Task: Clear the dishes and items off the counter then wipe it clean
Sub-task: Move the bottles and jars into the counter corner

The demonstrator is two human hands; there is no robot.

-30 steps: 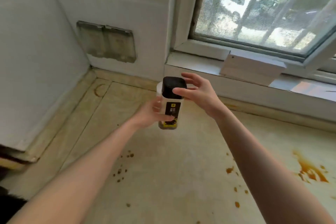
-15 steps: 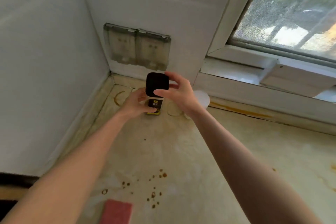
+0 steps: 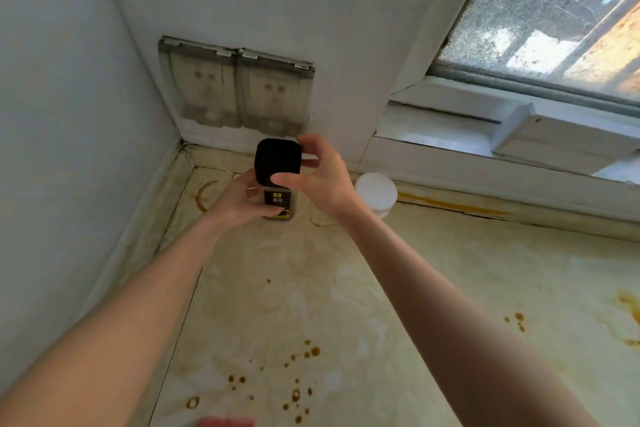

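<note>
The left hand (image 3: 242, 201) wraps around the bottle (image 3: 277, 180) low down. The right hand (image 3: 322, 180) pinches its black cap (image 3: 277, 162) with curled fingers. The bottle is near the counter (image 3: 346, 288) corner.

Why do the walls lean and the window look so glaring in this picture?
Head view: the wide-angle lens tilts the wall corner and window frame; daylight washes out patches outside the window; the bottle label is too soft to read; the pink thing at the bottom edge is blurred.
</note>
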